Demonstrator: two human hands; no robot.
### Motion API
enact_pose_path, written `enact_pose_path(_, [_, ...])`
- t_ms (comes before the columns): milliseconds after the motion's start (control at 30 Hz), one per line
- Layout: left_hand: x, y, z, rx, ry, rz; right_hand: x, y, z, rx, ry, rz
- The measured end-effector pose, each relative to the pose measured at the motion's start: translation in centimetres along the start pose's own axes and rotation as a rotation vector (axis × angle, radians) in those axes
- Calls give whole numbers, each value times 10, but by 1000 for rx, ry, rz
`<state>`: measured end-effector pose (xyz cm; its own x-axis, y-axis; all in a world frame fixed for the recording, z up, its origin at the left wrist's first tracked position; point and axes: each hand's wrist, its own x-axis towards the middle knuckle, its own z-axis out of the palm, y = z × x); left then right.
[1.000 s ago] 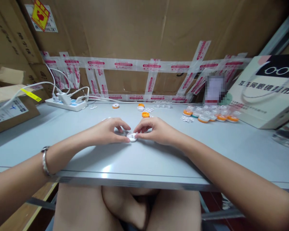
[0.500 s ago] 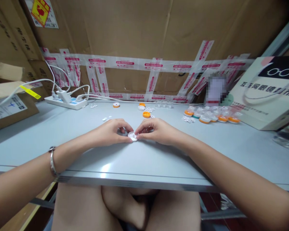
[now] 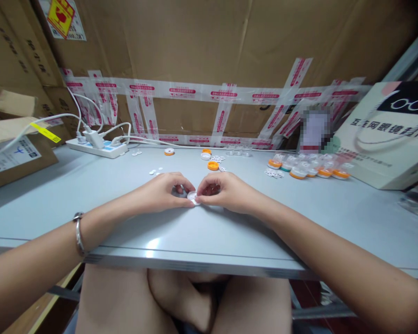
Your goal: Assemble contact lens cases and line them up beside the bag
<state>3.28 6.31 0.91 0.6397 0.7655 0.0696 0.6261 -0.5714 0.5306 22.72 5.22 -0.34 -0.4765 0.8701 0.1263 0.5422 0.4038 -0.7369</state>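
A small white round plastic piece (image 3: 192, 197) is pinched between the fingertips of both hands at the middle of the grey table (image 3: 209, 232). My left hand (image 3: 160, 191), with a metal bracelet on its wrist, grips the piece from the left. My right hand (image 3: 226, 190) grips it from the right, fingers curled. Both hands rest just above the tabletop.
Orange and white caps (image 3: 212, 165) and small white parts lie behind the hands. A row of clear cases with orange bases (image 3: 306, 168) stands at the right rear. A power strip (image 3: 97, 147) with cables sits rear left, a white box (image 3: 390, 134) at right, cardboard boxes behind.
The hands have closed in a little tighter on the white piece and tilted it slightly. Their place on the table is about the same.
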Motion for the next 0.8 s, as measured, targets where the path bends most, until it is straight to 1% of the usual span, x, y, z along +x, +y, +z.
enact_pose_path(200, [0,0,1,18,17,14,-1,-5,1,14,18,71])
enact_pose_path(433, [-1,0,2,18,26,19,0,-2,-1,47,-4,68])
enact_pose_path(633, [-1,1,2,17,28,4,-1,-3,-4,90,-31,107])
enact_pose_path(800, [0,0,2,15,27,11,1,-1,-2,104,-35,126])
